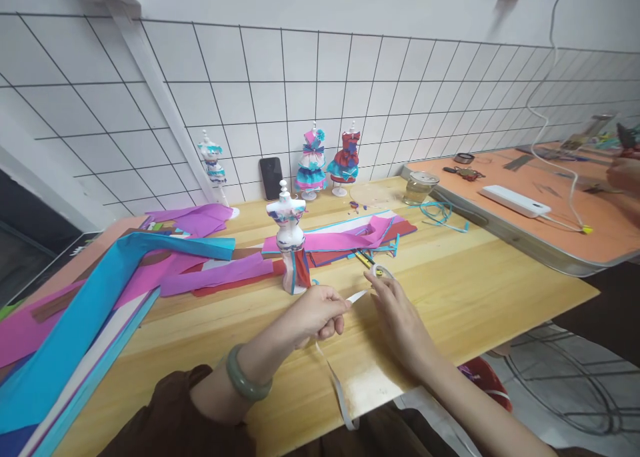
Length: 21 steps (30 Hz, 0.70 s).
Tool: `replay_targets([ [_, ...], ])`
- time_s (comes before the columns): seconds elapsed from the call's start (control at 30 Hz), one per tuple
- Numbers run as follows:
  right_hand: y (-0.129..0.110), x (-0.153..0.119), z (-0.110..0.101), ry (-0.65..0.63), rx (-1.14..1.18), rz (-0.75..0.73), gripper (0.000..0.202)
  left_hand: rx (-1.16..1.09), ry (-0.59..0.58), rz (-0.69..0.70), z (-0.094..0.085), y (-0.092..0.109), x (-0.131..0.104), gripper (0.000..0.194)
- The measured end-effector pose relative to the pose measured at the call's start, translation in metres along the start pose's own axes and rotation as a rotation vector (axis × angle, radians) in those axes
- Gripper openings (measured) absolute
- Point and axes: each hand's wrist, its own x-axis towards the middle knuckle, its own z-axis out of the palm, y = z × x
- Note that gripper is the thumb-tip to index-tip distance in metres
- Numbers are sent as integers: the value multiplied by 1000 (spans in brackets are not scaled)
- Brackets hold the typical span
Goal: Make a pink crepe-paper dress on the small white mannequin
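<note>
White strip [357, 297] in pinched left hand [320, 313], half-curled right hand [397, 310] nearby.

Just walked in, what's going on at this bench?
The person's left hand pinches a white strip, with a narrow pale band hanging below that hand. The right hand is close by, its fingers at a pale ring; its grip is unclear. A partly dressed mannequin stands just beyond the left hand, three other mannequins farther back. Coloured strips lie on the table.

Wooden table [475, 277] – coloured strips [320, 241], mannequins [290, 235]
</note>
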Motion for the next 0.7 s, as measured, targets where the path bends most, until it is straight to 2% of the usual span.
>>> replay_targets([
  [0.1, 0, -2, 9, 26, 221, 124, 50, 129, 30, 1, -2, 0, 2, 20],
  [0.17, 1, -1, 10, -15, 382, 252, 49, 180, 40, -21, -3, 1, 2, 17],
  [0.3, 4, 4, 7, -170, 830, 440, 70, 243, 18, -60, -5, 0, 4, 16],
  [0.4, 5, 11, 0, -221, 1096, 544, 80, 285, 4, -64, -7, -3, 5, 21],
  [0.47, 4, 17, -6, -196, 1183, 624, 84, 311, -14, -61, -7, -5, 6, 22],
  [0.57, -1, 24, -14, -68, 1247, 706, 89, 349, -52, -41, -6, -6, 5, 23],
  [0.7, -11, 30, -18, 68, 1194, 656, 79, 345, -51, 8, -7, -5, 3, 20],
])
